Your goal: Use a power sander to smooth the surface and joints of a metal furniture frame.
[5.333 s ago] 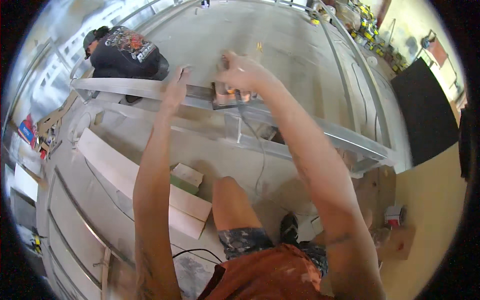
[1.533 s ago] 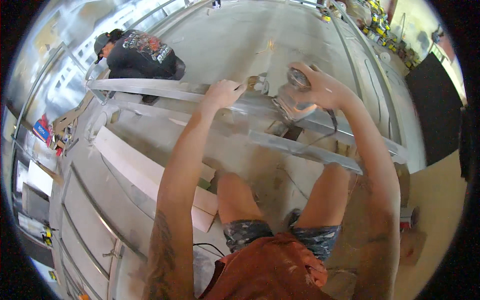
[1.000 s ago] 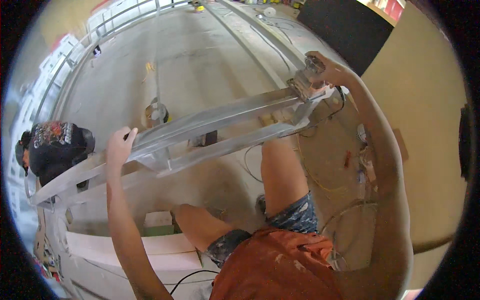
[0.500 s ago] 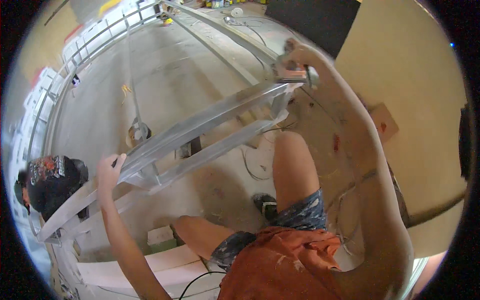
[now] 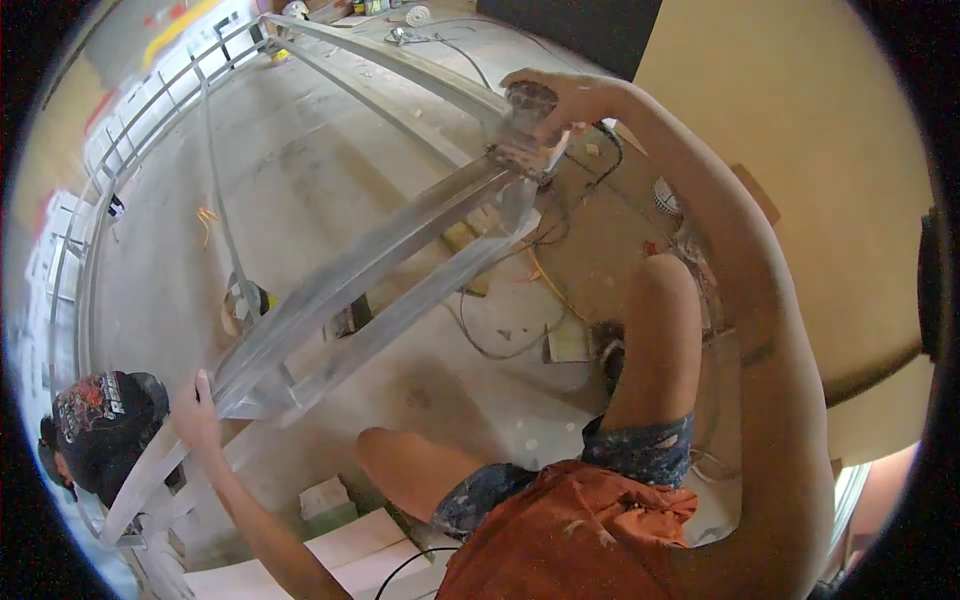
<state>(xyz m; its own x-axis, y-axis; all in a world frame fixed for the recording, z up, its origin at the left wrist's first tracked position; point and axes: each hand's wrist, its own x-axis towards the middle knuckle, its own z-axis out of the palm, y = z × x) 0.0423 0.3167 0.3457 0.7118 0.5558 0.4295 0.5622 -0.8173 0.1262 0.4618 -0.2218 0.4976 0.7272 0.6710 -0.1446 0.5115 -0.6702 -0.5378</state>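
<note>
A long frame of grey metal tubing [image 5: 400,230] slants across in front of me, its near rails joined by short crosspieces. My left hand [image 5: 196,415] is closed round the upper rail near its left end, thumb on top. At the right-hand corner of the frame, my right hand [image 5: 580,100] grips a dark, round-topped hand tool [image 5: 530,100]. Motion blurs this tool and its exact kind is unclear. Its lower part meets the end of the rail, and a dark cord [image 5: 612,160] shows just beside it.
Beyond my left hand is a person in a dark printed cap [image 5: 105,425]. Loose cables [image 5: 480,345] and a pale block [image 5: 568,342] lie on the floor by my foot. A tan panel [image 5: 800,200] stands at right. White boards [image 5: 350,545] lie at lower left.
My view has shifted, so the frame sits lower and further left. My right hand has moved left with the tool over the frame's corner. My left hand still holds the rail.
</note>
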